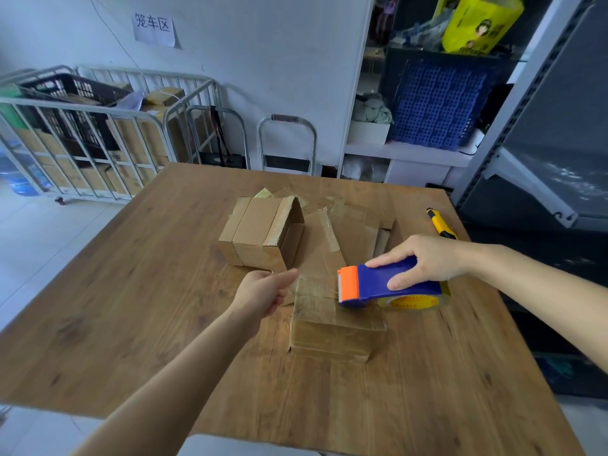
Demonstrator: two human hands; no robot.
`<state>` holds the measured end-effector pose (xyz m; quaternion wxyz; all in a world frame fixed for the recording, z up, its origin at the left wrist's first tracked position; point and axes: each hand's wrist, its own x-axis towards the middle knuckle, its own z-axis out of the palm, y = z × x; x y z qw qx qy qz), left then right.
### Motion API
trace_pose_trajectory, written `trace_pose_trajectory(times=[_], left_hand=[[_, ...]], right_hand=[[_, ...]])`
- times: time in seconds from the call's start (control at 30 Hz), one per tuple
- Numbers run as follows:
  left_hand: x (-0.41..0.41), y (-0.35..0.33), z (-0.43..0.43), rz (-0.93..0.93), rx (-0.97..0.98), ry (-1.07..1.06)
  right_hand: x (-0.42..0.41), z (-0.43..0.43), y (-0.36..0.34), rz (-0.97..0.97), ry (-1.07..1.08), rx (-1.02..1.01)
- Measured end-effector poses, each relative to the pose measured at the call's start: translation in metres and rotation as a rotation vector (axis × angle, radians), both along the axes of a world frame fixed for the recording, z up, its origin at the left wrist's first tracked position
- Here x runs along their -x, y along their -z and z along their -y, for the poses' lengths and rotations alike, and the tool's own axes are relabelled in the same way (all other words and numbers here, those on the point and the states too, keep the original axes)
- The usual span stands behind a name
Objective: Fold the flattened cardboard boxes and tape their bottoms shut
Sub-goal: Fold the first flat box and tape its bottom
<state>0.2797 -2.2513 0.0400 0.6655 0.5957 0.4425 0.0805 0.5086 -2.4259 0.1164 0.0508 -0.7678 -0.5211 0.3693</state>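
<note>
Head view: grips tape dispenser [388, 281] in curled right hand [427, 261], seemingly pinches free end of clear tape [314, 286] with left hand [263, 292], above the box [332, 334] lying centrally on the table [131, 291]. Risks a crooked or self-stuck strip on losing tension. May also shove the unheld box sideways.

- We see a wooden bench [131, 307], filling most of our view.
- A taped box [260, 232] stands past the middle.
- Flat boxes [355, 225] lie piled just right of it, touching it.
- A near box [332, 330], blurred, sits closer to us.
- A yellow knife [441, 223] lies by the right edge, apart from the boxes.
</note>
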Motion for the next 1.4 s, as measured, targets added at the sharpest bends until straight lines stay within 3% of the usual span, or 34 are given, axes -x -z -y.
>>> trace_pose_trajectory(times=[0.13, 0.33, 0.63, 0.83, 0.93, 1.3, 1.37, 1.4], left_hand=[[-0.001, 0.008, 0.000, -0.042, -0.124, -0.065], [0.000, 0.021, -0.006, -0.014, 0.244, -0.231], [-0.012, 0.039, 0.006, -0.021, -0.044, -0.159], [-0.012, 0.052, 0.010, 0.028, 0.072, -0.153], [-0.013, 0.057, 0.012, -0.014, 0.042, -0.101], [-0.003, 0.054, 0.015, -0.250, 0.304, -0.064], [-0.008, 0.048, 0.015, -0.226, 0.216, -0.089], [-0.013, 0.043, 0.015, -0.215, 0.053, -0.101]], right_hand=[[0.000, 0.001, 0.000, -0.024, 0.018, -0.001], [-0.001, 0.000, 0.002, -0.033, 0.019, 0.002], [0.001, 0.002, 0.003, -0.046, 0.033, -0.004], [0.000, 0.002, 0.004, -0.025, 0.028, -0.016], [0.001, 0.001, 0.004, -0.018, 0.027, -0.018], [0.001, -0.001, 0.006, -0.021, 0.024, -0.035], [0.000, 0.000, 0.006, -0.029, 0.026, -0.037], [0.000, 0.000, 0.005, -0.033, 0.024, -0.038]])
